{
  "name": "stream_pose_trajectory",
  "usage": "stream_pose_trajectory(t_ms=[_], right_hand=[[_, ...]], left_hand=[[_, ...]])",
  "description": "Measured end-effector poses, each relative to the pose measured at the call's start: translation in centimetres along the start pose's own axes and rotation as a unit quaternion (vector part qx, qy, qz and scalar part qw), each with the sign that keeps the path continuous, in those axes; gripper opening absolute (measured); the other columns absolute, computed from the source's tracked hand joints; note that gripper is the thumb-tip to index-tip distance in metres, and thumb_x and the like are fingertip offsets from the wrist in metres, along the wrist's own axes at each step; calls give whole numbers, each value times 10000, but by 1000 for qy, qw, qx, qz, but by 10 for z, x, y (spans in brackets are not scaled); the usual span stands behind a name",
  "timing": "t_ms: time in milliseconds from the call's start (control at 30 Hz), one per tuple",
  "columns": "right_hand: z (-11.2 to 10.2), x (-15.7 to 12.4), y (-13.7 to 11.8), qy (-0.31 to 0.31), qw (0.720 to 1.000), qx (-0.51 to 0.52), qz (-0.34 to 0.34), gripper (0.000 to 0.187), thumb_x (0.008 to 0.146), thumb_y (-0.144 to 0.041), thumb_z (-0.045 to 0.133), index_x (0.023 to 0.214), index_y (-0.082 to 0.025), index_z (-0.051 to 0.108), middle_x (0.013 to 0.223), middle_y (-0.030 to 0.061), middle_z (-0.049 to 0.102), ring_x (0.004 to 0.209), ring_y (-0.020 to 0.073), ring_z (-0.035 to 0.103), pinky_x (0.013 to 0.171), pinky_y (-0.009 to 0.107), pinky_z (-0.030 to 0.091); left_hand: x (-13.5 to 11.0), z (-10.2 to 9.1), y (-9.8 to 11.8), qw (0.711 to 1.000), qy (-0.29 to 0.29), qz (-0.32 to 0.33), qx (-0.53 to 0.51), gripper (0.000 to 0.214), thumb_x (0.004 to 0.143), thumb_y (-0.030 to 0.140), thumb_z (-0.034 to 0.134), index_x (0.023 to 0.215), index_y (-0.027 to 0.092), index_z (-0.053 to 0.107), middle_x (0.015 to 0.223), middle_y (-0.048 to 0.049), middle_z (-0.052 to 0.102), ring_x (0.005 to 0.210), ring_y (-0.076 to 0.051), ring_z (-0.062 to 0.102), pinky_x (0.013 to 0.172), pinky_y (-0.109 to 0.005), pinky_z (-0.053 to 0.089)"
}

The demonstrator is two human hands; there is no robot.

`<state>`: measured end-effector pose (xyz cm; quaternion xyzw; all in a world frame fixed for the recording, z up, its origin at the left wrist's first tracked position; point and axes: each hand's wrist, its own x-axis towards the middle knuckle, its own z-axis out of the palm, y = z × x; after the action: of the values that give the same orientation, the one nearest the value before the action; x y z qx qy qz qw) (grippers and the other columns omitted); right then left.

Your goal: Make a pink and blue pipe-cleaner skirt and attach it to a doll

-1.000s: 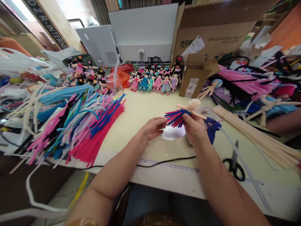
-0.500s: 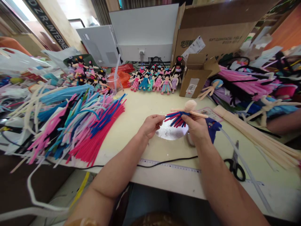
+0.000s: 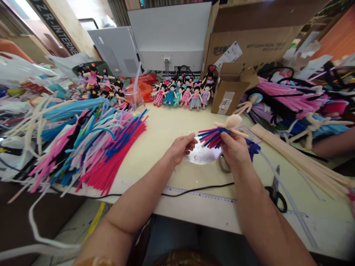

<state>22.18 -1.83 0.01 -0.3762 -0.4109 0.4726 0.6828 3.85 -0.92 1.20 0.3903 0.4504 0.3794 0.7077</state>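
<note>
My right hand (image 3: 235, 149) is closed around the waist of a small pipe-cleaner doll (image 3: 231, 123) with a peach head and arms, held above the table (image 3: 163, 129). The doll's skirt (image 3: 211, 137) of pink and blue strands fans out to the left. My left hand (image 3: 180, 147) hovers just left of the skirt tips, fingers curled with thumb against them, a small gap away from the strands. Nothing shows between its fingers.
A big heap of coloured pipe cleaners (image 3: 94, 147) fills the left. Finished dolls (image 3: 180, 96) stand at the back by a small cardboard box (image 3: 231, 90). A blue glue gun (image 3: 253, 147), scissors (image 3: 276, 194), ruler (image 3: 199, 194) and cream stems (image 3: 305, 162) lie right. Another person's arm (image 3: 332, 142) is at far right.
My left hand has let go of the skirt strands it was pinching and drawn slightly back. My right hand has lifted the doll a little up and to the right.
</note>
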Motion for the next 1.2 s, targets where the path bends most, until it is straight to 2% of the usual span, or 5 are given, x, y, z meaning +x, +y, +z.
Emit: stream_pose_trajectory(t_ms=[400,633,867,1033,1200], right_hand=[[2,-3,0,-31,999,16,32,233,667,-336,781,867,-245,704,885,21,727,877,231,670,894,409,498],[-2,-1,2,-34,998,-31,42,220,660,-302,768,852,-227,694,907,40,726,862,250,674,829,420,521],[-3,0,3,-18,998,-36,56,245,613,-295,792,819,-218,685,853,31,728,820,242,674,789,402,534],[-1,-1,-5,-30,998,-17,52,274,602,-331,807,827,-219,699,867,32,729,836,245,673,832,412,518],[1,-2,-10,-34,999,-4,40,291,598,-373,815,830,-233,706,873,29,735,874,250,671,857,416,512]], left_hand=[[1,0,-1,998,-35,-3,-49,300,576,350,787,618,161,559,551,33,485,505,-61,409,479,-208,269],[2,-1,2,996,-7,68,-60,252,542,305,782,585,154,586,511,30,489,496,-60,404,488,-212,280],[1,-2,4,996,9,77,-54,248,524,293,781,583,157,582,508,31,488,500,-62,406,498,-211,289],[-1,-2,3,999,-45,22,-15,321,585,397,774,620,163,558,571,30,493,522,-65,414,496,-210,278],[0,0,2,999,-51,-6,-3,444,650,597,673,660,165,570,603,21,492,517,-70,412,485,-218,257]])
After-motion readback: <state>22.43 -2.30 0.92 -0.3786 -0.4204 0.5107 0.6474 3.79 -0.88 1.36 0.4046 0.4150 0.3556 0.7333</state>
